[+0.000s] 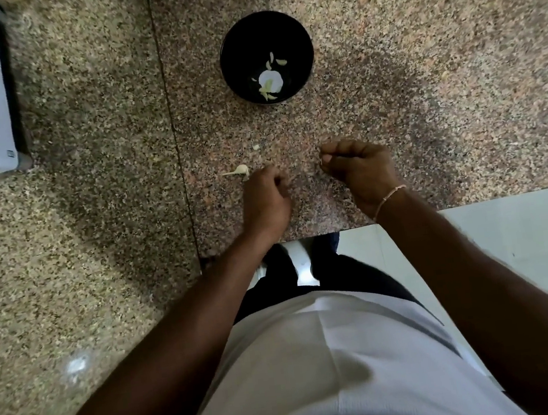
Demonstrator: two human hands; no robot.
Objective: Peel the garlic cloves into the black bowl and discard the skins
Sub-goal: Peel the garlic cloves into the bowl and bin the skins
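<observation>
Both fists curled, contents unseen — take the clove (239, 170) by your left hand (264, 198), right hand (359, 169) peeling over the bowl (234, 39).

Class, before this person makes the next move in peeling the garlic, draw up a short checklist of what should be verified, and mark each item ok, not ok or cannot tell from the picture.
1. Black bowl within reach, upright on the counter: ok.
2. Peeled cloves already in the bowl: ok.
3. Bowl free of skins: cannot tell; a large white piece lies in it, skin or bulb.
4. Garlic piece on the counter beside the left hand, ready to pick up: ok.
5. Right hand free: cannot tell; its fingers are curled, contents hidden.
6. Scraps cleared from counter: not ok; a small bit remains.
</observation>
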